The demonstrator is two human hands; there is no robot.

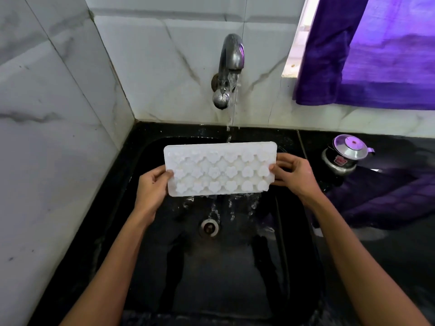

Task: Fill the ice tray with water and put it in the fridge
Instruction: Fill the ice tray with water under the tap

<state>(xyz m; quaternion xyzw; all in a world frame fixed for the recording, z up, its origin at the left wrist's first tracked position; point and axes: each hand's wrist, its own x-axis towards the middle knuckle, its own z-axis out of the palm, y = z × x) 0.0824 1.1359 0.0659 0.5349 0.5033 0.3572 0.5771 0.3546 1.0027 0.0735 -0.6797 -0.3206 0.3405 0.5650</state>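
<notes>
A white ice tray (pixel 220 169) with flower-shaped cells is held over the black sink (pixel 235 267), tilted toward me. My left hand (pixel 151 188) grips its left end and my right hand (pixel 293 175) pinches its right end. A thin stream of water falls from the steel tap (pixel 229 69) onto the tray's far edge. Water spills off the tray's near edge in several streams into the sink.
The sink drain (pixel 209 228) lies under the tray. A small steel pot with a lid (pixel 344 154) stands on the black counter at right. A purple curtain (pixel 376 50) hangs at upper right. White marble tile walls close in the left and back.
</notes>
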